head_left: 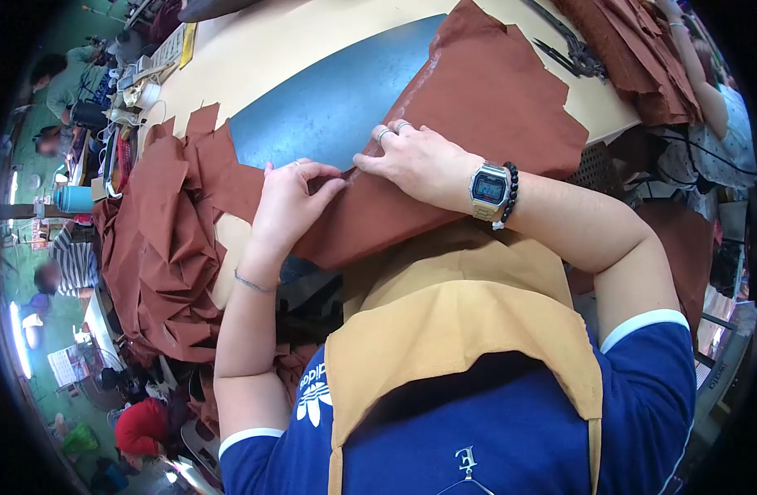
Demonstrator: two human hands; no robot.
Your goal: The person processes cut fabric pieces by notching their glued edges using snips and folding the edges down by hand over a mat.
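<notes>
A rust-brown fabric piece lies over a blue-grey smooth sheet on the table, with a pale chalky line along its slanted edge. My left hand pinches the fabric's edge near its lower left part, thumb and fingertips together. Just to the right, my right hand, with rings and a digital watch at the wrist, grips the same edge with bent fingers. Its fingertips partly cover the fabric. A crumpled heap of the same brown fabric hangs over the table's left side.
Dark scissors lie at the table's far right. More brown fabric is stacked beyond them, near another person's arm. The cream table curves around me. At left are a blue container and several people at work.
</notes>
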